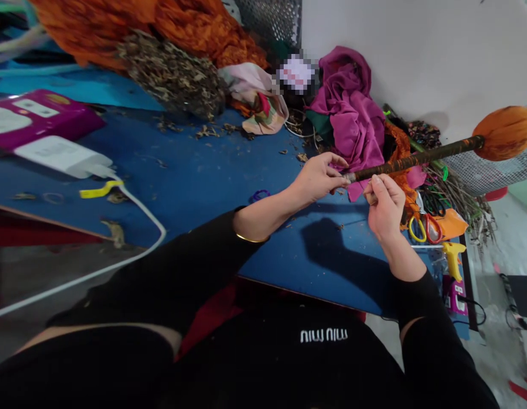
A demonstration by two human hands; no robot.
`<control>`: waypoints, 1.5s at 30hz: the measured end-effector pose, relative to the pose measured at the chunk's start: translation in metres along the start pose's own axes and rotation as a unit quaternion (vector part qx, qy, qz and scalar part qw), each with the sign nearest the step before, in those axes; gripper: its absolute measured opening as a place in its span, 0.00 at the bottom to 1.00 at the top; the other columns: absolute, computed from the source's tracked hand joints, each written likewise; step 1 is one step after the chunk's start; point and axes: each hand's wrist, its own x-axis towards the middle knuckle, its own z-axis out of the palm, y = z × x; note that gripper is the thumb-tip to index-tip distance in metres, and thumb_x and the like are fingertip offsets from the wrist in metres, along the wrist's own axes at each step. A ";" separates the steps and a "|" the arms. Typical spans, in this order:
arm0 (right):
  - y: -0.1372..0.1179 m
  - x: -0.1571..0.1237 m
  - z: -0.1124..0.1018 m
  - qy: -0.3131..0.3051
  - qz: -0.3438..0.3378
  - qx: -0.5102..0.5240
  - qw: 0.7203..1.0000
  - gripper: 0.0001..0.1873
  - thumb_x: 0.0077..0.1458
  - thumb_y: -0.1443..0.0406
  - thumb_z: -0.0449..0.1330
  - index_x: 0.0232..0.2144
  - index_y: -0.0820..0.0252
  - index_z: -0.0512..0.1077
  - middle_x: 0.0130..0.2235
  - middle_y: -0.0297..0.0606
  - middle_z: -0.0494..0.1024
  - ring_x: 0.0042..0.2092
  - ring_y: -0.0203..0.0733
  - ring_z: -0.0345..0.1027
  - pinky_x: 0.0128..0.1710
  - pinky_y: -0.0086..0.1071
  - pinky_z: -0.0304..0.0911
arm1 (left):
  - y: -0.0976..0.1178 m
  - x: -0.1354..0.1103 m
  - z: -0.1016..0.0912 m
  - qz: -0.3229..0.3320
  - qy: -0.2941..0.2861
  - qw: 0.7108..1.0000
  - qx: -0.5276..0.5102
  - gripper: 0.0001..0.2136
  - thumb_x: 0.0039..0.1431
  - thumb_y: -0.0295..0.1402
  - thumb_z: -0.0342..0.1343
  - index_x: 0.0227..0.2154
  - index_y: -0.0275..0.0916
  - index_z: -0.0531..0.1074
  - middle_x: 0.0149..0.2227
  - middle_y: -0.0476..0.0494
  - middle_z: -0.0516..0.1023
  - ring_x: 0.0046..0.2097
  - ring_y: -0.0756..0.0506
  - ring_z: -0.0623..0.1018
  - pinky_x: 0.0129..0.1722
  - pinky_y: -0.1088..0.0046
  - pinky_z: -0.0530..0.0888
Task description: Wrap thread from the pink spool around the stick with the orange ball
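Note:
A dark brown wrapped stick (425,158) slants up to the right, with a rounded orange cloth head (507,133) at its far end. My left hand (316,179) pinches the pale near end of this stick between thumb and fingers. Just below the shaft, my right hand (386,209) is closed, thumb pressed on curled fingers; whatever it pinches is too small to make out. Magenta cloth (352,119) lies bunched behind the left hand, and orange cloth (399,147) lies behind the shaft.
Scissors (431,228) and a yellow glue gun (454,260) lie at the right of the blue table (203,170). Dried plant matter (171,71) and orange fabric (96,28) are heaped at back left. A white cable (146,213) trails from a purple box (41,116).

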 end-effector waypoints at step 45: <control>0.006 0.022 -0.025 -0.151 -0.190 0.014 0.970 0.20 0.68 0.49 0.62 0.32 0.55 0.78 0.25 0.28 0.72 0.23 0.30 0.68 0.26 0.27 0.68 | -0.001 -0.001 -0.002 -0.061 -0.100 0.990 0.081 0.13 0.56 0.18 0.62 0.42 0.32 0.87 0.22 0.50 0.78 0.19 0.55 0.67 0.22 0.79 0.65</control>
